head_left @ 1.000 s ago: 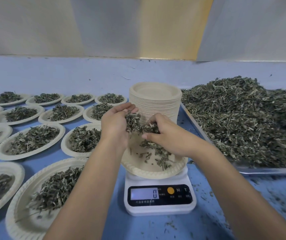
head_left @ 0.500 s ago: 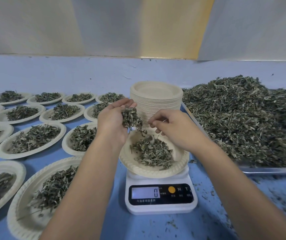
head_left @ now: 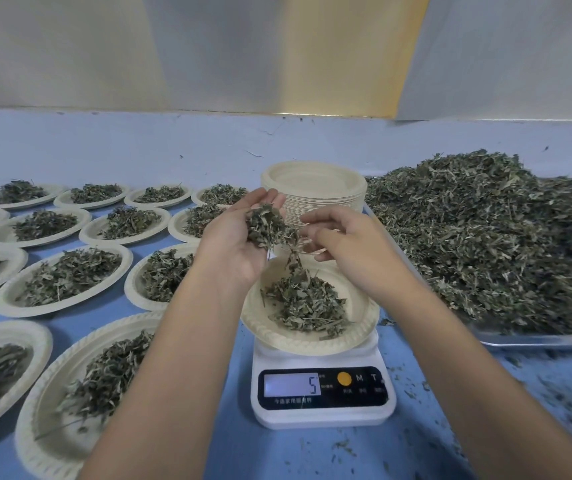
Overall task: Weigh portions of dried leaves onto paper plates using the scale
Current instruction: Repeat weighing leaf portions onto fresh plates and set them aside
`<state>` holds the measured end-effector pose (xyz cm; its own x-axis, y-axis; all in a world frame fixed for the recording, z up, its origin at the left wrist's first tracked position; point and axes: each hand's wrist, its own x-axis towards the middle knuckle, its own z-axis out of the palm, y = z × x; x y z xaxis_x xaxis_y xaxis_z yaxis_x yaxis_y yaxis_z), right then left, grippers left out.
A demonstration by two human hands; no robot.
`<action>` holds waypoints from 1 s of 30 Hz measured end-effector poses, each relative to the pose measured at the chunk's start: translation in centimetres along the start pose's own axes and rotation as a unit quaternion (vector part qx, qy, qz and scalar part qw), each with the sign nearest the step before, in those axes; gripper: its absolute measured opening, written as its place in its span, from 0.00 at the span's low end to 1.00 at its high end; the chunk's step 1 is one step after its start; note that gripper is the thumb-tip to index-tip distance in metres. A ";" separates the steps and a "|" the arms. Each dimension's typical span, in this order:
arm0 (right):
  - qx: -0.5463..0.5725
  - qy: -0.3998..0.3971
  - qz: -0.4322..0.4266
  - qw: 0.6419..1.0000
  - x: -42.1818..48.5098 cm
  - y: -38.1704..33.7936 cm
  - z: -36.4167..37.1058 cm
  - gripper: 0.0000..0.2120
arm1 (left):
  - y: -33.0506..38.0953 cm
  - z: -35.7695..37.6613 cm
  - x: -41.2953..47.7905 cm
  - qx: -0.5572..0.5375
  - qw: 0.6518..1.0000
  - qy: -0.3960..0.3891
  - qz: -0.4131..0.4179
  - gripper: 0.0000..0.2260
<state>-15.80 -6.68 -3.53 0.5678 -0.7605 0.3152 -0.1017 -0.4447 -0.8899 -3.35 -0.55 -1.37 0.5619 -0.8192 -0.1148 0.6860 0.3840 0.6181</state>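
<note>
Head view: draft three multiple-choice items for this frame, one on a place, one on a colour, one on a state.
1. Where does the stack of empty plates stand?
A. On the leaf tray
B. Behind the scale
C. Left of all the filled plates

2. What colour is the scale's round button?
A. Green
B. Red
C. Orange

3. What is the left hand doing?
A. Holding a clump of leaves above the weighing plate
B. Lying flat on the table
C. Gripping the scale

Answers: 1 B, the stack rises just beyond the scale. 2 C, the button beside the display is orange. 3 A, its fingers cup leaves over the plate.
</note>
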 end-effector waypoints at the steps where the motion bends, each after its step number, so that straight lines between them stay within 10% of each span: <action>1: 0.021 -0.008 0.007 1.000 0.0 -0.1 0.1 0.09 | -0.1 0.0 -0.1 -0.002 1.000 -0.002 -0.005 0.12; 30: 0.098 -0.016 0.067 0.993 -0.2 -0.5 -0.9 0.08 | -3.3 -0.9 0.1 0.259 0.963 -0.030 0.071 0.11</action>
<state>-16.65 -6.73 -2.90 0.5864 -0.7892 0.1825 -0.0191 -0.2387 -0.9709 -5.14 -1.55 -4.13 0.5952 -0.8028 0.0344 0.2729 0.2422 0.9310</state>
